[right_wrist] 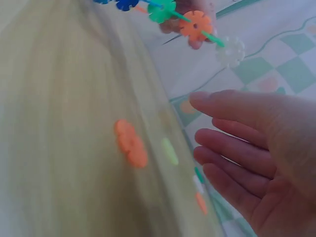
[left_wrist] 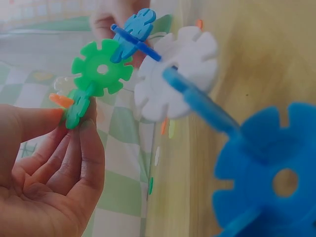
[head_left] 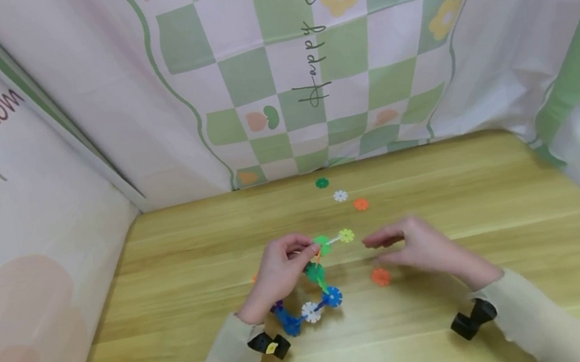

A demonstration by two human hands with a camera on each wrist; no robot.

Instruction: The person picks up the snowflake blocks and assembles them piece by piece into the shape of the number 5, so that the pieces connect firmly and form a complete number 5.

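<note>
My left hand [head_left: 281, 268] holds up a chain of slotted flower-shaped plastic discs. In the left wrist view its thumb and fingers pinch a green disc [left_wrist: 78, 107], with an orange disc [left_wrist: 60, 100] joined to it. A clear disc [right_wrist: 231, 52] ends the chain in the right wrist view. Other links include a white disc [head_left: 311, 312] and a blue disc [head_left: 333, 296], hanging toward me. My right hand [head_left: 417, 246] hovers to the right with nothing in its grasp, fingers extended. Nearest to it are a loose yellow-green disc [head_left: 347, 235] and an orange one [head_left: 380, 277].
Farther back on the wooden table [head_left: 190, 235] lie a loose dark green disc [head_left: 322, 183], a white disc [head_left: 340, 196] and an orange disc [head_left: 361, 204]. A checkered curtain [head_left: 294, 66] hangs behind the far edge. Printed cloth [head_left: 36, 234] covers the left side.
</note>
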